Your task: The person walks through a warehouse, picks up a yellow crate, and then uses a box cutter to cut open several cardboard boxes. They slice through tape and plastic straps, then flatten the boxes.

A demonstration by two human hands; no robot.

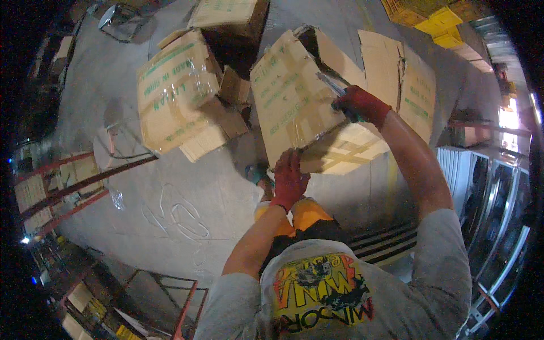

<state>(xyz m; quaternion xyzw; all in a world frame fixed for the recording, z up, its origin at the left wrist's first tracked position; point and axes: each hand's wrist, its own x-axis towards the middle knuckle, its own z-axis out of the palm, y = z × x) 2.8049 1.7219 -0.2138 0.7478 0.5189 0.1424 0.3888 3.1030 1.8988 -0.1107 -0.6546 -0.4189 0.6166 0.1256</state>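
A brown cardboard box [294,93] with green print and clear tape stands tilted on the floor in front of me, its flaps spread to the right. My left hand [290,178], in a red glove, grips the box's near lower edge with bent fingers. Beside the box's right side, my right hand [365,106], also red-gloved, is closed round a metal-bladed tool [332,84]. The blade points up and left over the box. A bit of teal shows under that hand; the tool's exact kind is unclear.
A second taped box [181,90] lies to the left, another box [229,14] behind it. Flattened cardboard [416,85] sits at right. White strapping [184,218] lies on the floor. Yellow crates [439,25] stand far right, metal frames [498,209] near right, red-framed racks [62,192] left.
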